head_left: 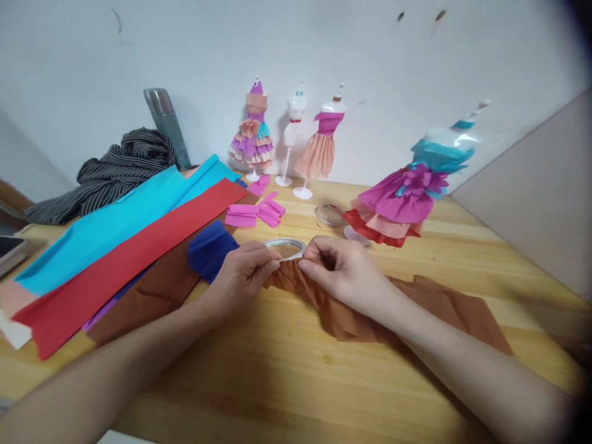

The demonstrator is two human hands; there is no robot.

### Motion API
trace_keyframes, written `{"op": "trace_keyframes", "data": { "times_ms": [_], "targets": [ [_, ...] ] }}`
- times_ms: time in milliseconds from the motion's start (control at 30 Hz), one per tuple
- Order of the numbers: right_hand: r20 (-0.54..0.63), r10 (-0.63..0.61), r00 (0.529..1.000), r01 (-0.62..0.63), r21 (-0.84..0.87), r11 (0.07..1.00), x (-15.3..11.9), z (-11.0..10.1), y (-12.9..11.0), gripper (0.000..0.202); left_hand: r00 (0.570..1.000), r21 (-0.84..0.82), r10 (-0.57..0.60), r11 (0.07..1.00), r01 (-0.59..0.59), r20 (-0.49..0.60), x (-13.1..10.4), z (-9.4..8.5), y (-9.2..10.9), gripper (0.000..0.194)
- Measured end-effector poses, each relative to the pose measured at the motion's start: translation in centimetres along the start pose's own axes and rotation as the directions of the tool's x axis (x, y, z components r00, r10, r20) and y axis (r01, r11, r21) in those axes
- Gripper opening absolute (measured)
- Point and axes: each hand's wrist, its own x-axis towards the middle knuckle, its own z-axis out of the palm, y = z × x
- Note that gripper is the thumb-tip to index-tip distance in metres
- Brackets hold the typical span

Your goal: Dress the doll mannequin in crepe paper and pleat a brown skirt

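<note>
A long strip of brown crepe paper (444, 302) lies across the wooden table, its left part bunched into small pleats. My left hand (247, 268) is closed in a pinch at the left end of the pleated edge. Thumb and fingers of my right hand (345, 268) pinch the same edge a little to the right. A pale strip, perhaps tape, shows between the fingertips; its full extent is hidden. Just behind both hands rests a roll of double-sided tape (296, 245), partly covered by them. A blue crepe paper piece (213, 250) lies beside my left hand.
Sheets of turquoise (115, 213) and red crepe paper (139, 259) lie left, near a striped cloth (124, 163) and a bottle (169, 126). Pink pieces (243, 216) and another tape roll (329, 214) sit behind. Several mini mannequins, one in a layered dress (398, 197), stand along the back.
</note>
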Motion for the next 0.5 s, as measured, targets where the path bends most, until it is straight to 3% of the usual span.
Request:
{"op": "trace_keyframes", "data": {
  "times_ms": [200,500],
  "targets": [
    [-0.012,0.023,1.000,-0.023,0.006,1.000,0.1,0.5,0.4,0.020,1.000,0.020,0.013,1.000,-0.013,0.004,0.1,0.0,0.2,0.031],
    [-0.001,0.136,0.991,-0.134,0.135,0.982,1.0,0.1,1.1,0.031,0.980,0.028,0.175,0.984,-0.178,0.098,0.4,-0.6,-0.1,0.033]
  ]
}}
